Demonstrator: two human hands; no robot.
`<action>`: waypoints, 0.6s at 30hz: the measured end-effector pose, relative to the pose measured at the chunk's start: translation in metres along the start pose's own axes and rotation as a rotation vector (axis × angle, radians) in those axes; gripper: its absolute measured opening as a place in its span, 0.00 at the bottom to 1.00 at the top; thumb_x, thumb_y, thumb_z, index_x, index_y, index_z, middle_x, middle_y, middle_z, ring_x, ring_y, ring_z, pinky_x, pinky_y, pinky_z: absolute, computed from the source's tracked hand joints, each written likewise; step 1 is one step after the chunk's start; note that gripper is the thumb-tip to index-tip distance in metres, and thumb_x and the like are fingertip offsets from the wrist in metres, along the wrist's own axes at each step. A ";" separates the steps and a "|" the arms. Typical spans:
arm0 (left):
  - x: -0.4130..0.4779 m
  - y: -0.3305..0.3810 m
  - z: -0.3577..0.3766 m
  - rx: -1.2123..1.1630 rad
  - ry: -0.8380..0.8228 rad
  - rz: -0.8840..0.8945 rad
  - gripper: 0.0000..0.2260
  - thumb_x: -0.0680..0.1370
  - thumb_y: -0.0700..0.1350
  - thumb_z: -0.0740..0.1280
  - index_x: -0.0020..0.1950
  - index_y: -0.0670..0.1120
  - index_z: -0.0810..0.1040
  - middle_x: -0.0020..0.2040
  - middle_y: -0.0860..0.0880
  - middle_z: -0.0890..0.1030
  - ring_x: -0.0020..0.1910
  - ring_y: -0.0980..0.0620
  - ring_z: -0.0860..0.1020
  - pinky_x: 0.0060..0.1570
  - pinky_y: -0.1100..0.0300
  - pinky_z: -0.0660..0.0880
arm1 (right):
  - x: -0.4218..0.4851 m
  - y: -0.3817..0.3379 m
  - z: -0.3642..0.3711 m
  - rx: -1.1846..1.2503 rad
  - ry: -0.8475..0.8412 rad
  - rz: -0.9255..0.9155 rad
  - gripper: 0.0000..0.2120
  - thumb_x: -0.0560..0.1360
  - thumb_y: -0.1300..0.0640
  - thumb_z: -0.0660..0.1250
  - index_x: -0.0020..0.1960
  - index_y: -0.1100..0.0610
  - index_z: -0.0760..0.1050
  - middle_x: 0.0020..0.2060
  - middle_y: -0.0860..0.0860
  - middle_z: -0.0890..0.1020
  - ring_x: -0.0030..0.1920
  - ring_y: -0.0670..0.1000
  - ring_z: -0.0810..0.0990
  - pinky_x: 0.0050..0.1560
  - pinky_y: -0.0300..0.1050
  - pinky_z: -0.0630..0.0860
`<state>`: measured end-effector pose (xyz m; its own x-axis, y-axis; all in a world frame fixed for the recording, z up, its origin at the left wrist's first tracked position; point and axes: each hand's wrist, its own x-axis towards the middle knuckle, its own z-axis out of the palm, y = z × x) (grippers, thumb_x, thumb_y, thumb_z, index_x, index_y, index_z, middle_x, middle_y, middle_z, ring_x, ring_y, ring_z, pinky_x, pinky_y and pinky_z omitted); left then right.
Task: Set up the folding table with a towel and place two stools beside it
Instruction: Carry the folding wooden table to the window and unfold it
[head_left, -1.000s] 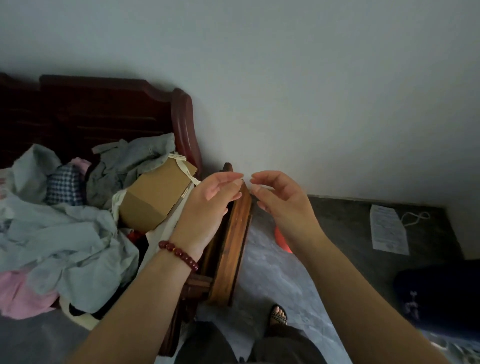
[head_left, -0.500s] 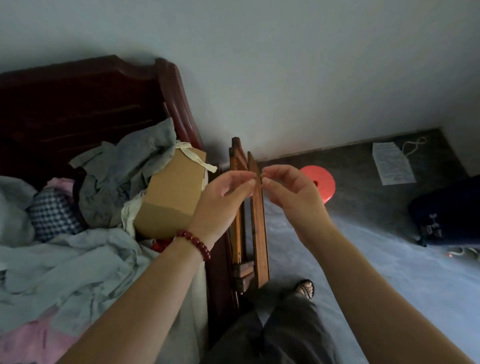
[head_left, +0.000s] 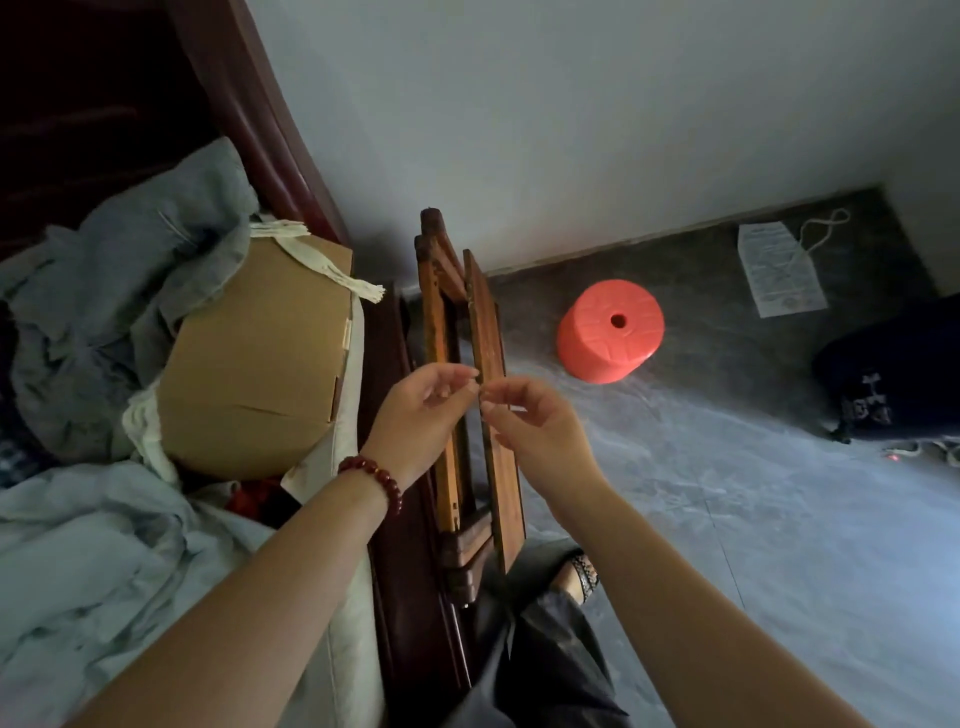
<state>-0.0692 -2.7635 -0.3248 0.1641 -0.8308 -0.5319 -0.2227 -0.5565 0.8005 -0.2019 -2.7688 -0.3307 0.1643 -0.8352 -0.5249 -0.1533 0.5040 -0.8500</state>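
**Both hands meet fingertip to fingertip over the folded table**

From my remote seat I see both forearms reaching up from the bottom of the head view and closing in toward the middle. The left hand (head_left: 421, 410) has a red bead bracelet (head_left: 376, 480) at its wrist, and its fingers curl inward with thumb and forefinger drawn together. The right hand (head_left: 535, 426) mirrors it. The two sets of fingertips meet at one small spot. I cannot tell whether they pinch something tiny between them or close on nothing.

The folding table (head_left: 503, 483) is folded flat and stands on edge, just beside the dark wooden bed frame (head_left: 249, 104), its slats running away from me toward the wall. My hands are right in front of its upper edge. I cannot say whether they touch the wood or hover just above it.

I count one folded table and only one stool (head_left: 610, 330) — a round red plastic one with a hole in its top. It stands on the grey floor (head_left: 779, 545) to the right of the table, well apart from both hands.

On the bed lie one cardboard box (head_left: 254, 364) and a heap of grey-blue clothes (head_left: 130, 270). One sheet of paper (head_left: 782, 275) and one dark bag (head_left: 893, 374) lie by the far right wall.
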 end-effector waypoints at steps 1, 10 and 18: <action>0.006 -0.006 0.002 0.023 -0.003 -0.010 0.08 0.77 0.46 0.65 0.55 0.51 0.78 0.52 0.53 0.79 0.52 0.59 0.75 0.47 0.66 0.69 | 0.004 0.009 0.001 -0.003 0.003 0.013 0.05 0.75 0.60 0.67 0.48 0.51 0.77 0.42 0.43 0.79 0.38 0.36 0.77 0.41 0.32 0.72; 0.047 -0.053 0.017 0.131 0.152 -0.144 0.17 0.77 0.44 0.65 0.65 0.49 0.71 0.65 0.50 0.72 0.62 0.52 0.72 0.55 0.60 0.68 | 0.038 0.064 0.016 -0.088 -0.001 0.063 0.06 0.76 0.59 0.66 0.50 0.50 0.76 0.45 0.44 0.79 0.44 0.42 0.77 0.44 0.35 0.72; 0.070 -0.066 0.022 0.193 0.082 -0.283 0.27 0.78 0.44 0.63 0.76 0.47 0.57 0.68 0.46 0.72 0.62 0.49 0.74 0.53 0.60 0.69 | 0.061 0.105 0.035 -0.179 -0.016 0.134 0.12 0.75 0.52 0.67 0.57 0.48 0.71 0.50 0.42 0.77 0.49 0.42 0.78 0.47 0.38 0.76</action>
<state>-0.0644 -2.7847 -0.4213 0.3206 -0.6438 -0.6948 -0.3338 -0.7633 0.5531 -0.1742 -2.7599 -0.4535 0.1463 -0.7588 -0.6346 -0.3456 0.5619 -0.7516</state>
